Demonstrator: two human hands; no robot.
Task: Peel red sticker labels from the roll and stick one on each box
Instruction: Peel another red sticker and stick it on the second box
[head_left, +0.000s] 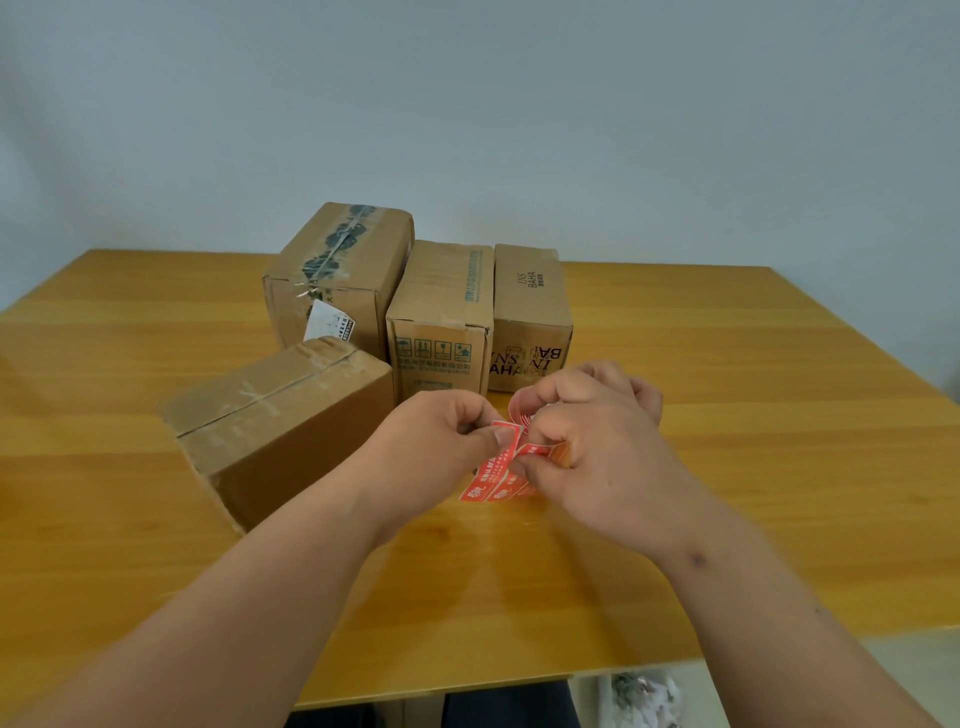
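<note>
Head camera: left hand (441, 441) and right hand (587, 447) pinch a red sticker strip (498, 467) above the table (779, 415); none of the four boxes (441, 317) shows a red label yet, so all labelling apparently remains.

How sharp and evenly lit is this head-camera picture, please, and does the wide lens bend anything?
Head view: soft, even light, faint shadows; mild glare on the table. The table's far edge bows from wide-angle distortion, and the forearms stretch toward the lower corners. Left hand, right hand and the red sticker labels look slightly soft; their print is unreadable.
</note>
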